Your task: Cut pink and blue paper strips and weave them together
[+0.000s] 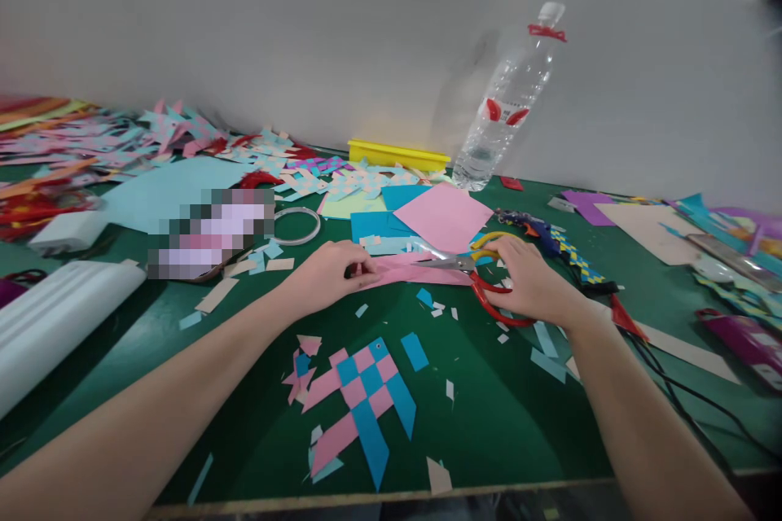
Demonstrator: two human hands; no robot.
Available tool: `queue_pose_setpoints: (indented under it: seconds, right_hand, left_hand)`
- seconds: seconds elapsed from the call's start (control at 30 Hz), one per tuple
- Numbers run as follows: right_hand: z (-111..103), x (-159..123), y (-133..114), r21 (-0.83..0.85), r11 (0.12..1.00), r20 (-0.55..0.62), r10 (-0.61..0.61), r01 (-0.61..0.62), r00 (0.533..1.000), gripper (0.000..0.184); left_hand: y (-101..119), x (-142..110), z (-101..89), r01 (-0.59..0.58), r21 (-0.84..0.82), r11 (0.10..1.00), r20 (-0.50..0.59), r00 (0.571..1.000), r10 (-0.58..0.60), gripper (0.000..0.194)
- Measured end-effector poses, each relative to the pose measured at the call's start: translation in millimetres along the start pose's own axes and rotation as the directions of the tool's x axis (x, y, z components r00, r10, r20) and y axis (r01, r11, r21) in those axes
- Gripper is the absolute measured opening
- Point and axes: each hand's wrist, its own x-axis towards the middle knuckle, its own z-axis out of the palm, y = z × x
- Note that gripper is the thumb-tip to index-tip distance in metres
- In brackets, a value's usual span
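Between the fingers of my left hand (pixel 330 275) is the left end of a pink paper strip (pixel 394 270), pinched just above the green table. My right hand (pixel 531 281) grips a pair of scissors (pixel 482 286) by its handles, one yellow and one red. Its metal blades point left and lie across the strip's right part. Closer to me rests a woven paper fish (pixel 370 381) of pink and blue strips, with a small dark eye. Small paper scraps (pixel 415 350) surround it. A pink paper square (pixel 444 217) lies behind the scissors, over blue sheets.
A clear plastic bottle (pixel 504 110) leans against the grey wall. At left are a phone (pixel 213 236), a roll of tape (pixel 297 225), a white adapter (pixel 68 231) and heaped paper strips (pixel 91 138). A yellow tray (pixel 397 155) stands at the back; black cables (pixel 678 391) run along the right.
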Motion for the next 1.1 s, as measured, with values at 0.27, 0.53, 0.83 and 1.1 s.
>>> queue_pose_setpoints:
  seconds: [0.27,0.53,0.83,1.1]
  right_hand:
    - [-3,-2,9,0.039,0.999,0.038,0.014,-0.016,0.999,0.041]
    - [-4,1,-7,0.108,0.993,0.070,-0.053,0.046,0.996,0.045]
    - [-2,5,-24,0.189,0.977,0.095,-0.122,0.102,0.988,0.038]
    - [-2,5,-25,0.207,0.972,0.098,-0.130,0.107,0.987,0.039]
  left_hand:
    - [-1,0,-5.4,0.102,-0.058,0.993,-0.025,0.994,-0.103,0.031]
    - [3,3,2.9,0.078,-0.101,0.992,-0.033,0.996,-0.081,0.025]
    - [17,6,14.1,0.026,-0.120,0.992,-0.032,0.999,-0.030,0.023]
    - [20,9,26.4,-0.003,-0.055,0.998,-0.082,0.997,-0.001,0.020]
